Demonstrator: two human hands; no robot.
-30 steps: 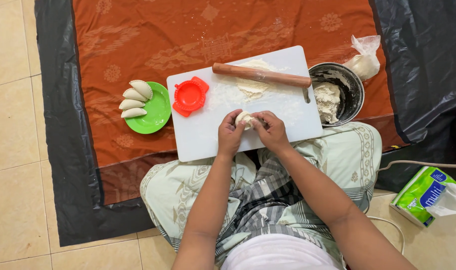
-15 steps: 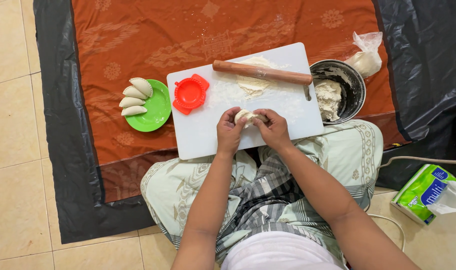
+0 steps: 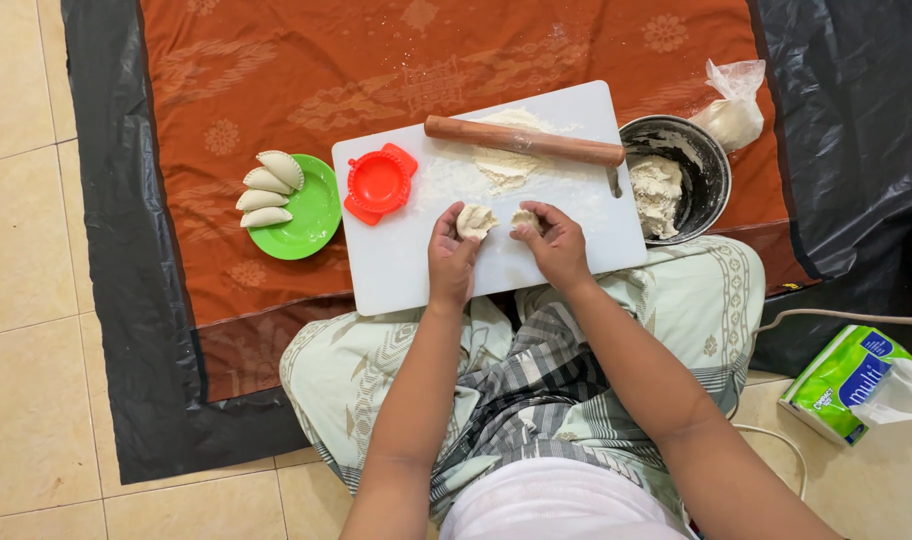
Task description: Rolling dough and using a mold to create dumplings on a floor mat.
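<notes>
At the centre of the frame, the left hand (image 3: 452, 262) pinched a larger piece of dough (image 3: 474, 220) and the right hand (image 3: 552, 245) a smaller dough bit (image 3: 525, 217), just apart, over the white cutting board (image 3: 406, 270), below the rolling pin (image 3: 523, 140) and right of the red dumpling press (image 3: 379, 182)

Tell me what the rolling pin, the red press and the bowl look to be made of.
Rolling pin: likely wood, going by its matte brown surface, dusted with flour.
Red press: probably plastic, given the bright uniform colour, moulded ridged rim and slight sheen.
Bowl: seemingly metal, with a thin grey rim and dull reflective wall, smeared with dough.
</notes>
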